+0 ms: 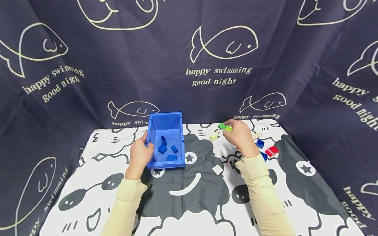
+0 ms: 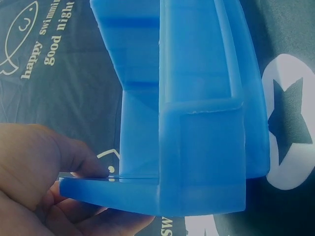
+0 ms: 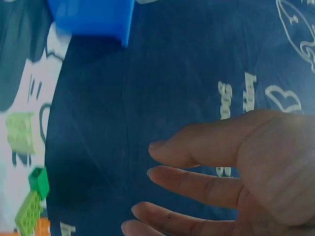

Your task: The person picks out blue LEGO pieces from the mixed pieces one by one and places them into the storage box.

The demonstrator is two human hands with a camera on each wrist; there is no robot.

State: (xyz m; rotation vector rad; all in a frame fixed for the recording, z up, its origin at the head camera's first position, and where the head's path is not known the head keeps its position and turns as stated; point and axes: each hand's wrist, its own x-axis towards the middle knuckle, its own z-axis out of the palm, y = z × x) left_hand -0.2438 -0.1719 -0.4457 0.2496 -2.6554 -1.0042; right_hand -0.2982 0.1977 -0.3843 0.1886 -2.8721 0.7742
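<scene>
My left hand (image 1: 141, 151) grips the left wall of a blue plastic bin (image 1: 165, 165). In the left wrist view the thumb is inside that wall (image 2: 110, 192) and the fingers are outside. Several blue toy bricks (image 1: 162, 149) lie loose on the bin's floor. To the right, my right hand (image 1: 240, 135) is over scattered bricks, nearest a green brick (image 1: 222, 126) and a lime brick (image 1: 228, 128). Its fingers (image 3: 197, 189) are extended and apart, holding nothing in the right wrist view. A pale green brick (image 1: 213, 136) lies just left of this hand.
A white brick (image 1: 217, 169) lies between the bin and my right forearm. Beyond that forearm are a red brick (image 1: 272, 151), blue bricks (image 1: 260, 143) and a cream piece (image 1: 257, 135). A dark printed curtain (image 1: 206, 98) hangs behind the cloth-covered surface (image 1: 189, 226).
</scene>
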